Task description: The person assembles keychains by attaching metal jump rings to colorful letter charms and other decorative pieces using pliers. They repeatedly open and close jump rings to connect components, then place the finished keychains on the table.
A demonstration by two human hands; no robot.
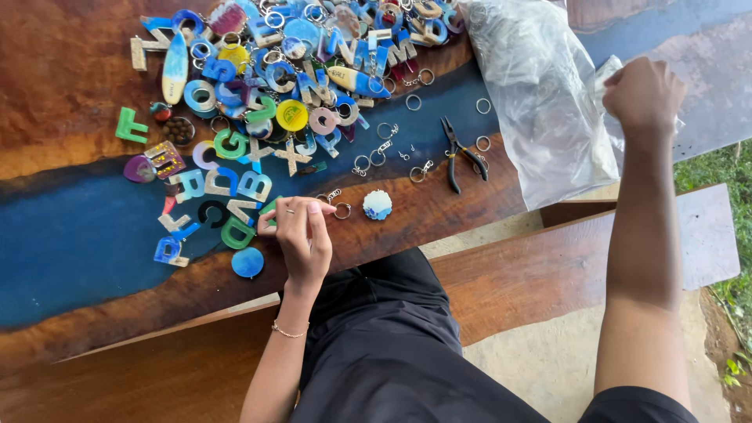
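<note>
I observe a green letter piece (270, 213) pinched at its edge, mostly hidden by fingers, lying flat on the table among other letters. Just beside it, a small metal key ring with chain (337, 205) rests flat on the brown wood. A clear, crumpled plastic bag (540, 102) lies on the table's far right part, its right edge gathered up and gripped, one lower corner overhanging the table edge.
</note>
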